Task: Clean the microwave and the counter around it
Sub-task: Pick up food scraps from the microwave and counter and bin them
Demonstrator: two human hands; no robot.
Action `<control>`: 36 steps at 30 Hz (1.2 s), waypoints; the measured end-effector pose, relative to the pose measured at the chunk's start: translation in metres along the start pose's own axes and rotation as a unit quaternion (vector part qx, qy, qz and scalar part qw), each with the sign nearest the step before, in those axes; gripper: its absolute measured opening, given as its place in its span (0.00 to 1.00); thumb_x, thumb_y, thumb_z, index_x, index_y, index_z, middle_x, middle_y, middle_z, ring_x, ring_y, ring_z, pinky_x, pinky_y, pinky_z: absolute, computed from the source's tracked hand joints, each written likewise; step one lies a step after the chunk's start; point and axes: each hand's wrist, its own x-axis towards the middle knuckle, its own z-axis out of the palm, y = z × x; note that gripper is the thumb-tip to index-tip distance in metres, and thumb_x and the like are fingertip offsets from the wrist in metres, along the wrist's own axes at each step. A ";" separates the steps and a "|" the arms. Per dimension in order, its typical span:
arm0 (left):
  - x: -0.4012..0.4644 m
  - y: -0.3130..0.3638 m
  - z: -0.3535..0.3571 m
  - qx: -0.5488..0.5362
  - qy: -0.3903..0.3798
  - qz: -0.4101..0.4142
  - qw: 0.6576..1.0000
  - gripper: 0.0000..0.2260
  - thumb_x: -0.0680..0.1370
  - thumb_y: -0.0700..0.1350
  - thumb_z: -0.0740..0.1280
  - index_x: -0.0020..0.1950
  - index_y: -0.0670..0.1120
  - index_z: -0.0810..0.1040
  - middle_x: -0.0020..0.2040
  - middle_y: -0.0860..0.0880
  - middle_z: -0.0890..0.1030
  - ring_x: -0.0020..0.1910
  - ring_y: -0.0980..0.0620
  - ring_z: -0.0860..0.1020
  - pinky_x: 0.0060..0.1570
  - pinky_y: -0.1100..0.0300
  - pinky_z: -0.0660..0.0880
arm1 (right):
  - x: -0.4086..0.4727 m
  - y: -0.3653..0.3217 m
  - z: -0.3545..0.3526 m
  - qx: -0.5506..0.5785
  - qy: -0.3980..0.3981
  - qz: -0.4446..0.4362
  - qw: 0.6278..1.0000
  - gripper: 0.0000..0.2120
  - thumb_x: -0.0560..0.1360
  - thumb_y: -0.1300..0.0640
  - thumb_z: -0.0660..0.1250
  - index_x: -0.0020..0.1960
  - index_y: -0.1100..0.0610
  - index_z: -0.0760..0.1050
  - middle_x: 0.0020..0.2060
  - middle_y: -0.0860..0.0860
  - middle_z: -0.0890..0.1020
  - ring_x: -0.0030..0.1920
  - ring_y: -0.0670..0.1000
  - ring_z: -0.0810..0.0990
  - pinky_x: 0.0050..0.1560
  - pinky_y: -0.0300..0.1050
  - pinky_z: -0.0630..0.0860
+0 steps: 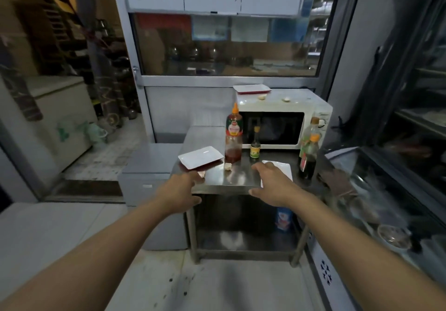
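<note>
Both hands stretched forward over the near edge of the steel tabletop (241, 178), nothing gripped in either. Left hand (179, 193) with fingers (196, 174) loosely extended, tips just short of the near corner of the white rectangular plate (201, 157) lying beyond and slightly right of them. Right hand (274, 186) flat-ish and relaxed, fingers (261, 167) spread and reaching onto a second white tray (281, 169) directly under and beyond the knuckles (contact likely, though not certain from this angle). Microwave (283, 121) well beyond both sets of fingertips, at the back of the tabletop, long axis running left to right, door facing the hands; closer to the right hand than the left. Between fingers and microwave: tall red sauce bottle (233, 136) ahead of the gap between the hands, small dark bottle (255, 145) just beyond the right fingertips, two dark soy-type bottles (310, 149) off to the right of the right hand. Small garlic piece (228, 166) between the two hands, just beyond the left fingertips. Probably clearing first: plates nearest, each under its own hand, so likely lifted away before any wiping.
</note>
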 end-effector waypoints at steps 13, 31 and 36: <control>0.178 -0.060 0.050 -0.026 -0.040 -0.105 0.993 0.26 0.72 0.48 0.71 0.68 0.49 0.68 0.62 0.46 0.76 0.58 0.47 0.76 0.59 0.54 0.73 | 0.213 0.047 0.039 0.020 -0.066 -0.045 0.997 0.28 0.74 0.47 0.66 0.70 0.53 0.62 0.66 0.54 0.68 0.66 0.55 0.68 0.65 0.51 0.69; 0.320 -0.134 0.135 -0.037 -0.082 -0.079 0.993 0.25 0.70 0.53 0.71 0.64 0.47 0.71 0.61 0.46 0.74 0.62 0.45 0.72 0.59 0.49 0.71 | 0.341 0.092 0.127 0.023 -0.106 0.021 0.994 0.30 0.72 0.52 0.71 0.69 0.56 0.63 0.68 0.56 0.69 0.67 0.57 0.68 0.66 0.53 0.68; 0.332 -0.141 0.155 -0.049 -0.078 -0.082 0.992 0.28 0.69 0.51 0.73 0.67 0.48 0.69 0.64 0.48 0.73 0.63 0.47 0.70 0.59 0.47 0.72 | 0.365 0.107 0.154 0.010 -0.099 0.013 0.995 0.33 0.70 0.51 0.72 0.71 0.54 0.62 0.68 0.56 0.68 0.66 0.59 0.68 0.64 0.54 0.69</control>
